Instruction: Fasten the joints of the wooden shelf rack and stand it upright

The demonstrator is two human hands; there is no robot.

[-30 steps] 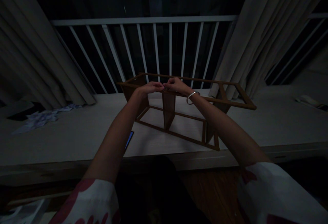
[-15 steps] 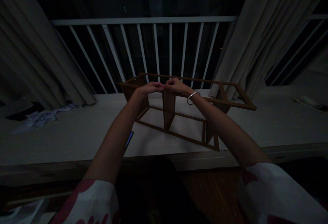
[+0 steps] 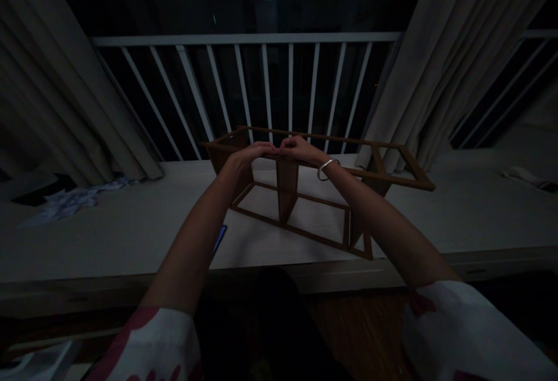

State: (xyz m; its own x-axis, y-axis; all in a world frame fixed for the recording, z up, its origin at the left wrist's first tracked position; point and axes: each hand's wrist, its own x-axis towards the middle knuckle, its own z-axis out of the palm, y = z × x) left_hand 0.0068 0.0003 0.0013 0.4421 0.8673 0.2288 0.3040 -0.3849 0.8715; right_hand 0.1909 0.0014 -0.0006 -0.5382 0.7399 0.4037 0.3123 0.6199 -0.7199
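A brown wooden shelf rack (image 3: 288, 192) lies on its side on the pale window ledge, its rails and shelf boards forming an open frame. My left hand (image 3: 256, 149) is closed at the upper near rail, above the middle board, with its fingertips close against those of the other hand. Bent in a pinch at the same spot, my right hand (image 3: 301, 150) rests by the rail; whatever is between its fingers is too small and dark to make out. A silver bangle (image 3: 328, 170) circles the right wrist.
A phone (image 3: 219, 239) with a lit screen lies by my left forearm. Crumpled cloth or paper (image 3: 72, 199) is at the left of the ledge (image 3: 183, 195). A white railing (image 3: 248, 38) stands behind the rack, between curtains (image 3: 405, 55). A white plastic item (image 3: 46, 363) sits low at left.
Both hands stay at the same place on the rack, with only slight finger movement. The view has shifted a little; the rack has not visibly moved on the ledge.
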